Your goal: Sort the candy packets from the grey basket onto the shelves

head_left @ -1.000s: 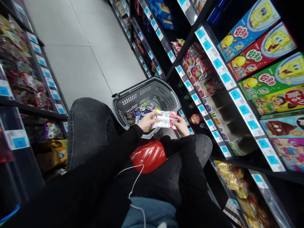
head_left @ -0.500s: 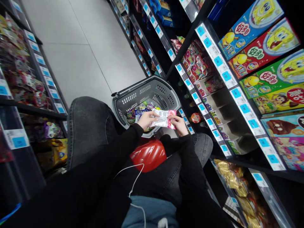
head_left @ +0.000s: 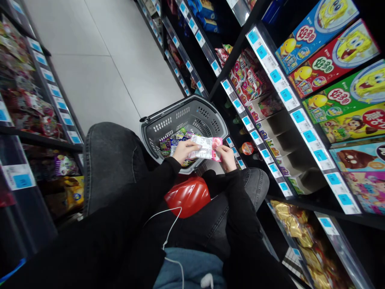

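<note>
Stretched between my two hands is a white and pink snack packet [head_left: 204, 147], its printed side facing up. My left hand [head_left: 184, 151] pinches the white end, while my right hand [head_left: 226, 157] grips the pink end. Just beyond and partly beneath them stands a grey shopping basket [head_left: 180, 114] with slotted walls. Several colourful packets [head_left: 174, 142] lie in the bottom of the basket, partly hidden by my left hand and the held packet.
Shelves with blue price tags [head_left: 286, 95] rise on the right, holding boxed snacks [head_left: 333, 66] and opened cartons [head_left: 285, 140]. Bagged sweets [head_left: 33, 92] fill shelves at left. A shiny red object [head_left: 188, 197] sits between my knees. Grey floor tiles [head_left: 81, 76] run ahead.
The packet has turned slightly, so its pale printed face now looks flatter and smoother. Both hands keep hold of it in nearly the same place above the basket.
</note>
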`<act>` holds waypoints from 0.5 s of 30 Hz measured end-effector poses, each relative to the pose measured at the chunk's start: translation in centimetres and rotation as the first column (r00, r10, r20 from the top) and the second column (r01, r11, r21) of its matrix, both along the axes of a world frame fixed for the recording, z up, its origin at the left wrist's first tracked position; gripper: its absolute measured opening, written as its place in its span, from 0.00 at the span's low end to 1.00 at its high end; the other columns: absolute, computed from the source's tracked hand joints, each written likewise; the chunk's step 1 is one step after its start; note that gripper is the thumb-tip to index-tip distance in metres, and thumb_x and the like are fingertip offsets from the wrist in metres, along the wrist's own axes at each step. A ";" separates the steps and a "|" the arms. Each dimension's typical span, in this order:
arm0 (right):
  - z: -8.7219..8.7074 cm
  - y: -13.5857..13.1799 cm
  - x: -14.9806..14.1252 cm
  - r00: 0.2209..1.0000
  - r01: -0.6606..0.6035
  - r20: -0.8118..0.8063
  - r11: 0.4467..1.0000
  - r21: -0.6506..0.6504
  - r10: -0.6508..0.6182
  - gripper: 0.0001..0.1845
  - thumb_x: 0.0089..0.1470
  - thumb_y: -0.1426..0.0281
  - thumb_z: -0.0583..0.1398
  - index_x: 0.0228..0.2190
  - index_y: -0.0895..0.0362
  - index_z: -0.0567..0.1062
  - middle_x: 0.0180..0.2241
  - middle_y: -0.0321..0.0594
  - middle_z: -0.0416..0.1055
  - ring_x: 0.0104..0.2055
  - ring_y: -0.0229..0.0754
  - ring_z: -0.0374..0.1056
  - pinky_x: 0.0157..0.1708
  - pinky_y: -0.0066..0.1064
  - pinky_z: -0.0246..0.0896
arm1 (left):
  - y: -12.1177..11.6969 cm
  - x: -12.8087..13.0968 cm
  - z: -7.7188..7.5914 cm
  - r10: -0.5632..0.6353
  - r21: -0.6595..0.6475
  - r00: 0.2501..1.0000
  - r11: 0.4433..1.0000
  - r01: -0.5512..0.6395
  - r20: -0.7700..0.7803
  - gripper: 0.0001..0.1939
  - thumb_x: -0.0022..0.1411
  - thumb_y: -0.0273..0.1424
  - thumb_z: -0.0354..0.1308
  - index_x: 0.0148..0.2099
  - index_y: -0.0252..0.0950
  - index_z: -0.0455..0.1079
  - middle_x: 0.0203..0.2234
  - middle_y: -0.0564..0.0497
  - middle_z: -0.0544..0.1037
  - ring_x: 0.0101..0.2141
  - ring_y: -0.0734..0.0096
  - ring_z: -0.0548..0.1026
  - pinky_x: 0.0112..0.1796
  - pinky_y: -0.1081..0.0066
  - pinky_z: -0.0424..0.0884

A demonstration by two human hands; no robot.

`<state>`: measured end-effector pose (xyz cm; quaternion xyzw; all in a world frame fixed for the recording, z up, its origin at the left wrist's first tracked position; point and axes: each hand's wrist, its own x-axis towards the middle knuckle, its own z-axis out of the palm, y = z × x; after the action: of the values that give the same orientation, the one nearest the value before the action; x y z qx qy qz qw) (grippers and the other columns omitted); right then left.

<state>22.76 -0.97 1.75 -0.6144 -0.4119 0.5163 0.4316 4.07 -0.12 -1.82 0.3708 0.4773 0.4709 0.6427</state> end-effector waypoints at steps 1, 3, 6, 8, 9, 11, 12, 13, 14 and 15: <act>-0.1 0.0 -0.1 1.000 0.000 0.029 1.000 0.010 0.000 0.11 0.35 0.65 0.65 0.16 0.58 0.70 0.17 0.31 0.65 0.22 0.33 0.56 0.25 0.26 0.51 | 0.0 0.0 0.0 0.007 -0.001 0.999 1.000 -0.007 -0.033 0.11 0.38 0.34 0.67 0.25 0.33 0.74 0.26 0.49 0.76 0.32 0.63 0.73 0.35 0.65 0.69; -0.2 -0.1 -0.2 0.995 -0.014 0.101 0.999 0.030 0.011 0.16 0.33 0.65 0.67 0.14 0.58 0.66 0.14 0.28 0.60 0.20 0.31 0.52 0.22 0.25 0.47 | 0.0 0.1 0.0 0.037 0.001 0.994 0.999 -0.038 -0.107 0.13 0.34 0.33 0.69 0.24 0.33 0.70 0.24 0.51 0.74 0.32 0.64 0.73 0.35 0.67 0.68; -0.3 -0.2 -0.5 0.983 -0.041 0.178 0.999 0.034 0.034 0.18 0.35 0.64 0.66 0.14 0.57 0.62 0.14 0.28 0.58 0.19 0.30 0.50 0.22 0.25 0.46 | 0.1 0.2 0.0 0.109 -0.011 0.989 0.994 -0.111 -0.101 0.21 0.30 0.27 0.70 0.29 0.36 0.63 0.25 0.55 0.71 0.33 0.66 0.72 0.34 0.70 0.69; -0.3 -0.2 -0.6 0.977 -0.046 0.212 0.998 0.049 0.035 0.17 0.37 0.64 0.65 0.15 0.56 0.62 0.15 0.28 0.59 0.20 0.31 0.52 0.23 0.25 0.49 | 0.1 0.2 0.1 0.123 -0.045 0.992 0.991 -0.122 0.006 0.29 0.29 0.24 0.69 0.37 0.38 0.61 0.29 0.56 0.72 0.34 0.68 0.73 0.35 0.69 0.70; -0.3 -0.2 -0.6 0.974 -0.044 0.227 0.996 0.072 0.026 0.16 0.37 0.64 0.65 0.16 0.56 0.62 0.16 0.29 0.61 0.21 0.32 0.54 0.24 0.25 0.51 | 0.1 0.2 0.2 0.117 -0.069 0.990 0.991 -0.111 0.077 0.33 0.30 0.23 0.69 0.41 0.38 0.59 0.31 0.55 0.73 0.34 0.68 0.74 0.35 0.68 0.71; -0.5 0.0 -0.4 0.971 -0.046 0.241 0.989 0.143 0.011 0.13 0.37 0.66 0.65 0.21 0.56 0.66 0.22 0.30 0.65 0.25 0.33 0.59 0.28 0.25 0.55 | 0.0 0.2 0.4 0.112 -0.119 0.972 0.989 -0.089 0.207 0.40 0.31 0.22 0.67 0.49 0.40 0.56 0.34 0.53 0.75 0.35 0.66 0.75 0.36 0.65 0.73; -0.5 0.1 -0.2 0.974 -0.056 0.228 0.983 0.175 0.015 0.12 0.38 0.66 0.65 0.24 0.56 0.68 0.25 0.31 0.67 0.28 0.34 0.61 0.30 0.25 0.57 | 0.0 0.1 0.6 0.106 -0.142 0.961 0.987 -0.071 0.257 0.42 0.32 0.21 0.67 0.52 0.40 0.55 0.35 0.52 0.75 0.36 0.65 0.76 0.36 0.64 0.73; -0.6 0.2 0.0 0.979 -0.067 0.201 0.978 0.197 0.027 0.12 0.39 0.66 0.65 0.28 0.56 0.69 0.28 0.32 0.68 0.30 0.35 0.62 0.32 0.25 0.58 | 0.1 0.0 0.7 0.088 -0.163 0.951 0.986 -0.040 0.297 0.41 0.34 0.21 0.66 0.52 0.39 0.56 0.36 0.50 0.76 0.37 0.63 0.76 0.37 0.62 0.74; -0.7 0.3 0.3 0.986 -0.074 0.165 0.976 0.207 0.039 0.13 0.41 0.65 0.63 0.31 0.56 0.70 0.30 0.33 0.69 0.31 0.35 0.63 0.33 0.25 0.58 | 0.1 -0.1 0.8 0.061 -0.181 0.943 0.983 0.000 0.328 0.38 0.35 0.21 0.66 0.51 0.37 0.59 0.37 0.48 0.77 0.38 0.61 0.76 0.38 0.61 0.74; -0.8 0.4 0.6 0.991 -0.072 0.128 0.976 0.205 0.047 0.14 0.43 0.63 0.62 0.34 0.55 0.70 0.32 0.34 0.69 0.32 0.35 0.63 0.32 0.26 0.59 | 0.1 -0.1 1.0 0.028 -0.194 0.935 0.980 0.044 0.353 0.34 0.37 0.21 0.65 0.49 0.35 0.62 0.38 0.45 0.77 0.40 0.59 0.77 0.39 0.60 0.74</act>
<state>23.33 -0.57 0.97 -0.5835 -0.5078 0.4442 0.4520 3.95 -0.02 -0.86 0.2158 0.3971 0.4771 0.7537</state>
